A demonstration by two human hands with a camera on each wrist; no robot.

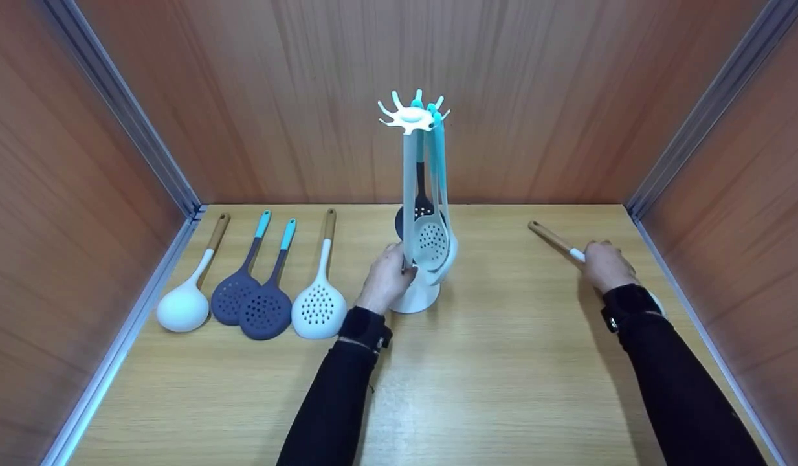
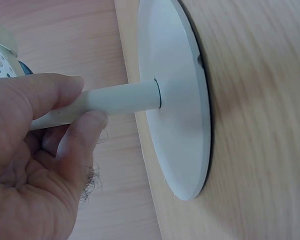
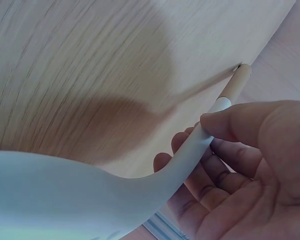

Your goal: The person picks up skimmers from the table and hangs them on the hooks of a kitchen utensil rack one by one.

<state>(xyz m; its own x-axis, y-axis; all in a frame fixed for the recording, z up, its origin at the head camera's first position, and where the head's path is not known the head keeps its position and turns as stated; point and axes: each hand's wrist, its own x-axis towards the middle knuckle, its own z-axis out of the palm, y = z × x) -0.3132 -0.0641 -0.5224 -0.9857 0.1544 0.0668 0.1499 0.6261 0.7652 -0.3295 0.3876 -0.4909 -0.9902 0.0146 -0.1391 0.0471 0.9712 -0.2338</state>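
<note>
My left hand (image 1: 387,279) grips the lower part of the white upright pole of a utensil rack (image 2: 125,99), just above its round base. From the rack's pronged top hang several utensils, among them a pale skimmer (image 1: 431,243) and a dark skimmer (image 1: 423,206) behind it. At the right side, my right hand (image 1: 609,265) holds a white utensil with a wooden handle (image 3: 190,150), fingers and thumb around its white neck. The handle end points away toward the back wall. Its broad white head is partly cut off in the right wrist view and mostly hidden by my arm in the head view.
Left of the rack lie a white ladle (image 1: 183,307) with a wooden handle, two overlapping dark skimmers (image 1: 265,312) with blue handle ends, and a white skimmer (image 1: 319,307). Wood-grain panels enclose the table (image 1: 489,388) at the back and both sides.
</note>
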